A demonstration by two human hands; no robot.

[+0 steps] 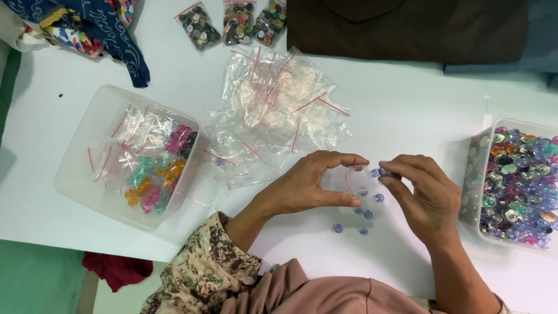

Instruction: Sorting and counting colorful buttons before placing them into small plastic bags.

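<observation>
My left hand [308, 186] holds a small clear zip bag [352, 177] with a red seal strip open between thumb and fingers. My right hand [421, 189] pinches a pale purple button [383, 172] at the bag's mouth. Several more purple buttons [367, 214] lie loose on the white table [401, 104] just below both hands. One or two buttons seem to sit inside the bag.
A clear box [517, 180] of mixed coloured buttons stands at the right edge. A clear tub [125, 154] with filled bags sits at the left. A heap of empty zip bags [279, 104] lies in the middle, three filled button bags [238, 23] at the top, patterned cloth [93, 29] top left.
</observation>
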